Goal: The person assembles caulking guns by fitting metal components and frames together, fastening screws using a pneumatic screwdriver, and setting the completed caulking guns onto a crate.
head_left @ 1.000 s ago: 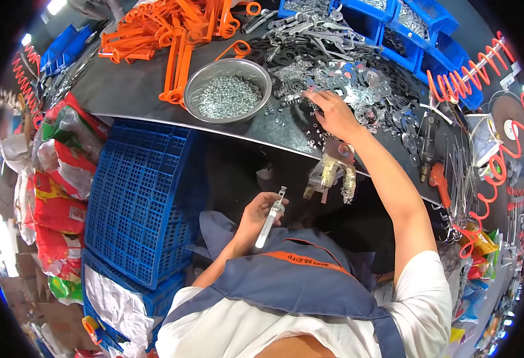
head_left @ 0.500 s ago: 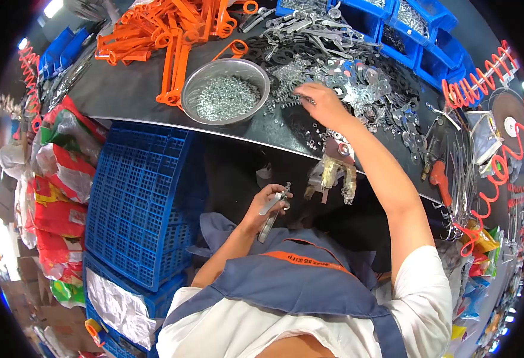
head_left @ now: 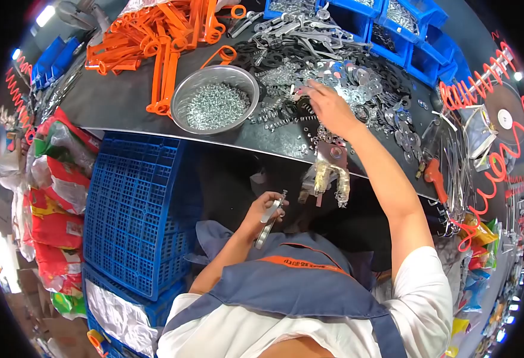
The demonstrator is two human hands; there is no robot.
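Note:
My left hand [head_left: 262, 213] is closed round a shiny metal lever piece [head_left: 266, 230], held below the table edge in front of the apron. A small bolt or spring-like part sticks up at its top end; which one I cannot tell. Over the table, my right hand [head_left: 332, 110] reaches into the loose hardware with its fingers stretched and slightly apart. Its fingertips are at the edge of a heap of flat washers [head_left: 357, 80]. Small coil springs [head_left: 283, 121] lie just left of this hand. Nothing is clearly visible between its fingers.
A steel bowl [head_left: 242, 122] of small metal parts stands left of the springs. Orange handles [head_left: 165, 74] pile up behind it. Blue bins [head_left: 426, 59] line the back right. A taped fixture [head_left: 333, 156] juts from the table edge. Blue crates [head_left: 130, 209] stand at left.
My right hand has shifted slightly over the washers, its fingers stretched further from me. The left hand still grips the metal lever piece, a little lower. The whole view has tilted slightly.

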